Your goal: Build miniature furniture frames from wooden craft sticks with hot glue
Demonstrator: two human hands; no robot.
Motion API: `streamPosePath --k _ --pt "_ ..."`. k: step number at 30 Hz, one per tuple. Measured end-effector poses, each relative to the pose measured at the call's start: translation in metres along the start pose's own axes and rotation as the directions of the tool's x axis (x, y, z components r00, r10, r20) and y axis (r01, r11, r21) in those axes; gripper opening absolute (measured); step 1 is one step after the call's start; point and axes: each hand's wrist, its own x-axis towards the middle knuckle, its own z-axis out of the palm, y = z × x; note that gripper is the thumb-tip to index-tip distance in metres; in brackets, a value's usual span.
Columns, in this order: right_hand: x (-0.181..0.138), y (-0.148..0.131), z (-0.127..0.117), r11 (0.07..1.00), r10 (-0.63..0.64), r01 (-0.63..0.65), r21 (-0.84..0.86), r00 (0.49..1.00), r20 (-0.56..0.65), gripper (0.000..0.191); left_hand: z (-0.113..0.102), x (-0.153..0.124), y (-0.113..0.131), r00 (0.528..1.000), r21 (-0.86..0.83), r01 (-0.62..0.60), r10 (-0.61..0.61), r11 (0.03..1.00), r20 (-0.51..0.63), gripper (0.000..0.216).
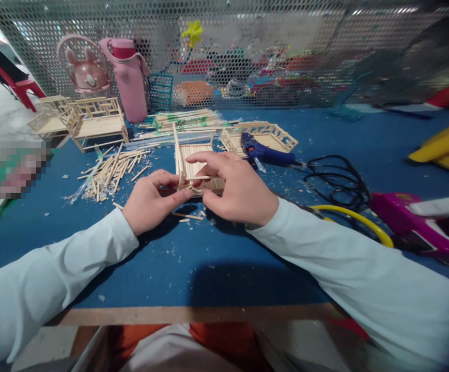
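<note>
A small model piece of furniture made of thin wooden sticks [194,152], with a slatted base and an upright post at its left, rests on the blue table in front of me. My left hand [152,200] is closed on its near left corner, thumb and fingers pinching by the post's foot. Over the near right side, my right hand [236,188] curls its thumb and fingers around the model's near edge. A short thin stick [200,178] runs crosswise between the hands, at the right fingertips. The exact contact of those fingertips is partly hidden.
Loose sticks [111,173] lie in a pile to the left. A blue glue gun [267,153] rests against another stick model [286,139]. Two stick models [99,124] stand back left near a pink bottle [129,85]. Black cable [335,181] and a purple tool [414,225] lie right.
</note>
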Motion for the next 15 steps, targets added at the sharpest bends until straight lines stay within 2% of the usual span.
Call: streamPosePath --k 6,15 --pt "0.0008 0.0008 0.0022 1.0 -0.005 0.005 0.011 1.0 -0.013 0.039 0.0009 0.0014 0.0032 0.999 0.044 -0.031 0.032 0.999 -0.025 0.016" --pt "0.0004 0.0017 0.0012 1.0 -0.016 0.016 0.026 1.0 -0.009 0.039 0.0022 0.0006 -0.0003 0.999 -0.018 -0.031 0.03 0.999 -0.034 0.01"
